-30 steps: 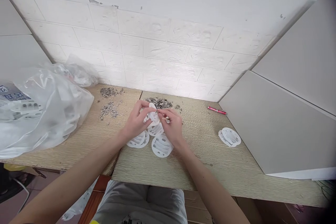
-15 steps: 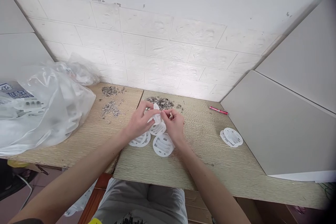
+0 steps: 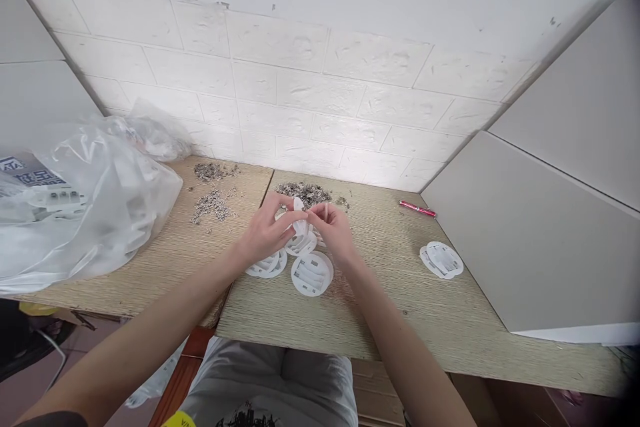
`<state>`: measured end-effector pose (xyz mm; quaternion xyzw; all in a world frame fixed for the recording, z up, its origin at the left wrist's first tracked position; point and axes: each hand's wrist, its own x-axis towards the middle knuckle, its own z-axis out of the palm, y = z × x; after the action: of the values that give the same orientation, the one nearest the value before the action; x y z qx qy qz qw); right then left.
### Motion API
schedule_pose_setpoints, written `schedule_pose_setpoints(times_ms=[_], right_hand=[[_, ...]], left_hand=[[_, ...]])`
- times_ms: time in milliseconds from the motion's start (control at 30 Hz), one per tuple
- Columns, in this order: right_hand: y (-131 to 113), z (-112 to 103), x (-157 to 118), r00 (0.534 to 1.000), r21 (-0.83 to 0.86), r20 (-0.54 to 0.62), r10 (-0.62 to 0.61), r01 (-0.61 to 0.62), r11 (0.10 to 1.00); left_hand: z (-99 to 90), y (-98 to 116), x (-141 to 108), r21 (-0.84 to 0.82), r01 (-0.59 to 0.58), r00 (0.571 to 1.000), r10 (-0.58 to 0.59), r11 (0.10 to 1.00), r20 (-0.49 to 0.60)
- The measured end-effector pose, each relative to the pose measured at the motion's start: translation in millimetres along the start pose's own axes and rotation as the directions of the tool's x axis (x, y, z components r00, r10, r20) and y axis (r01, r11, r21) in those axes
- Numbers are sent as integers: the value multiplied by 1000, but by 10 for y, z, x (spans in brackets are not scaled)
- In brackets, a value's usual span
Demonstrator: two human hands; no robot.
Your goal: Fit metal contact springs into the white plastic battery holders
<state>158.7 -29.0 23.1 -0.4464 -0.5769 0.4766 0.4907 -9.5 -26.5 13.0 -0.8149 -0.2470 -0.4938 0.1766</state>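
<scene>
Together, left hand (image 3: 269, 227) pinching disc (image 3: 301, 225), right hand (image 3: 336, 229) curled.

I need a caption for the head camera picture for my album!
The left hand holds a white disc beside the right hand, before a pile of small grey pieces.

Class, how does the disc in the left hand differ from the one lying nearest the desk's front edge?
Pose: the held disc is tilted up, while the front disc lies flat on the desk.
View: the left hand partly hides the held disc, while the front disc shows its full round face and slots.
Shared: both are white.
</scene>
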Motion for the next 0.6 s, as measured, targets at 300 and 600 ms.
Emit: schedule_pose_setpoints(times_ms=[300,600], right_hand=[[11,-34,43,997,129,-83,-6,16,991],[-47,-50,13,989,-35,-73,-128,125,991]], left_hand=[[-28,-14,51,-647,469,876,-407,601,257],[-28,-53,104,-606,795,463,-614,-31,639]])
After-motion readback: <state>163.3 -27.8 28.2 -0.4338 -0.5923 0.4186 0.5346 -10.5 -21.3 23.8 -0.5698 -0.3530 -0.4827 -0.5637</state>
